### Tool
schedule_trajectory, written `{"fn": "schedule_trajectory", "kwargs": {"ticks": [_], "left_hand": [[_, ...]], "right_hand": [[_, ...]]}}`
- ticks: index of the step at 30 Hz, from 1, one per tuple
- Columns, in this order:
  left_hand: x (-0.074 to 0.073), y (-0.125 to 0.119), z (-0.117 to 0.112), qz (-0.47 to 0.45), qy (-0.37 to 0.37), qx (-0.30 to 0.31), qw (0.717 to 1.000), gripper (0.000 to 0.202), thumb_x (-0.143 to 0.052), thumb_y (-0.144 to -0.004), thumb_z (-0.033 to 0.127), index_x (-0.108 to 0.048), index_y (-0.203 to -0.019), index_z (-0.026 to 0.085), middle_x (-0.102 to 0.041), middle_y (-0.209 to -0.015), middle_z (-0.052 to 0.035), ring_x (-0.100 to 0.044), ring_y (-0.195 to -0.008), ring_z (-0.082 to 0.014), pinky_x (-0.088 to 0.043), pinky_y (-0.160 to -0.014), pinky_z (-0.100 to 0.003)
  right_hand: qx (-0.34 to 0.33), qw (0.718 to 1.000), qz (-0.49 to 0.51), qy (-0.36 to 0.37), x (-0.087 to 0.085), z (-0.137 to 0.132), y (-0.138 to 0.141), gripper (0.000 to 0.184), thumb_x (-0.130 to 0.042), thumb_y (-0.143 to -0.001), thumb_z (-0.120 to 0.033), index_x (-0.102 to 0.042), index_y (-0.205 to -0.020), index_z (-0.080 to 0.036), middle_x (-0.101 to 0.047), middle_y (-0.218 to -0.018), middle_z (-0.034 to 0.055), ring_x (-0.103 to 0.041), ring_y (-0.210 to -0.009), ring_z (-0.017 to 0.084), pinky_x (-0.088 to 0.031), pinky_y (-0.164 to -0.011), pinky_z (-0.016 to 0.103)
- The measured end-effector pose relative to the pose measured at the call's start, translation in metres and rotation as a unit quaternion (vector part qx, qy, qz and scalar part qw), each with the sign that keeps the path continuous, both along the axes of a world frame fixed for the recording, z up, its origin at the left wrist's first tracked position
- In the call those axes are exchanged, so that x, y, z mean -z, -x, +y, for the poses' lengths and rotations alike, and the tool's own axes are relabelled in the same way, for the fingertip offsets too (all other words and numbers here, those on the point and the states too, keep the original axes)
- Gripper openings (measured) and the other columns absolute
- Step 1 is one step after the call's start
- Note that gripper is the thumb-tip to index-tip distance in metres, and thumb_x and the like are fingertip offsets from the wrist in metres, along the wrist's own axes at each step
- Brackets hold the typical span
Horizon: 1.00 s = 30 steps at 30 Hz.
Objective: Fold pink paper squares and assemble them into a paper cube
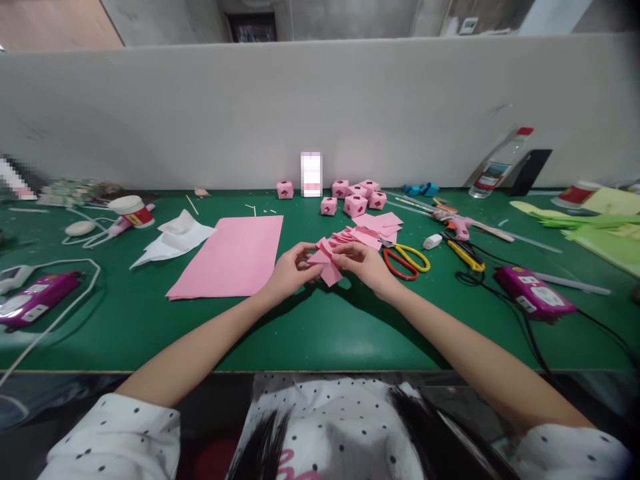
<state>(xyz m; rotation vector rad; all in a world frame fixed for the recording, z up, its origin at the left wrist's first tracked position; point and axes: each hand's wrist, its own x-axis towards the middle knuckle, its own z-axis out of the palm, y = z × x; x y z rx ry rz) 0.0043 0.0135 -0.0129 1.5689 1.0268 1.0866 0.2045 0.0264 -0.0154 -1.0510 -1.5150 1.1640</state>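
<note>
Your left hand (pixel 291 272) and right hand (pixel 366 265) meet in front of you, fingers of both pinching a folded pink paper piece (pixel 327 261) between them. It sits well in from the front edge of the green table (pixel 330 340), and a broad stretch of surface lies between your hands and that edge. On your left, the stack of pink sheets (pixel 230 260) reaches your wrist; whether they touch, you cannot tell from this view. Ahead, loose pink pieces (pixel 383 227) crowd right up behind your fingers, so room is tight there. Just beside your right hand lie the scissors (pixel 397 249), handles toward you. Pink paper cubes (pixel 355 205) stand farther back, near the white partition (pixel 200 120) at the table's far edge.
</note>
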Motion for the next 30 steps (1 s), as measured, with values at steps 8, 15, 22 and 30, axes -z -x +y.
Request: {"fn": "schedule_trajectory", "kwargs": {"ticks": [8, 15, 22, 30], "left_hand": [[-0.002, -0.003, -0.002, -0.041, 0.046, -0.020, 0.998, 0.027, -0.074, -0.074, 0.032, -0.056, -0.086, 0.015, -0.067, -0.086, -0.0031, -0.069, -0.067, -0.0141, -0.056, -0.060, -0.026], [-0.002, -0.002, -0.001, -0.057, 0.069, -0.021, 0.996, 0.027, -0.074, -0.075, 0.030, -0.056, -0.088, 0.015, -0.067, -0.082, -0.0019, -0.070, -0.068, -0.0145, -0.059, -0.067, -0.030], [-0.002, -0.002, 0.001, -0.105, 0.075, -0.031, 0.991, 0.037, -0.075, -0.075, 0.024, -0.053, -0.103, 0.015, -0.072, -0.087, -0.0055, -0.073, -0.078, -0.0174, -0.059, -0.080, -0.036], [0.007, 0.005, 0.003, 0.014, 0.000, 0.007, 1.000, 0.024, -0.053, -0.091, 0.031, -0.048, -0.111, 0.020, -0.072, -0.085, -0.0042, -0.071, -0.079, -0.0177, -0.054, -0.076, -0.034]], "right_hand": [[0.050, 0.978, -0.105, -0.171, 0.000, -0.007, 0.003, 0.023, -0.070, -0.080, -0.036, -0.069, -0.096, -0.020, -0.071, -0.103, 0.0073, -0.066, -0.089, 0.020, -0.054, -0.079, 0.033], [0.044, 0.987, -0.061, -0.140, -0.001, -0.008, 0.003, 0.019, -0.066, -0.083, -0.034, -0.069, -0.094, -0.019, -0.073, -0.095, 0.0059, -0.068, -0.080, 0.019, -0.055, -0.076, 0.033], [0.029, 0.967, -0.126, -0.219, -0.003, -0.011, 0.003, 0.021, -0.060, -0.086, -0.024, -0.071, -0.104, -0.020, -0.074, -0.103, 0.0068, -0.069, -0.089, 0.020, -0.055, -0.080, 0.034], [0.018, 0.945, -0.184, -0.270, 0.002, -0.003, -0.005, 0.029, -0.054, -0.086, -0.015, -0.072, -0.108, -0.022, -0.074, -0.106, 0.0063, -0.068, -0.093, 0.021, -0.054, -0.081, 0.034]]}}
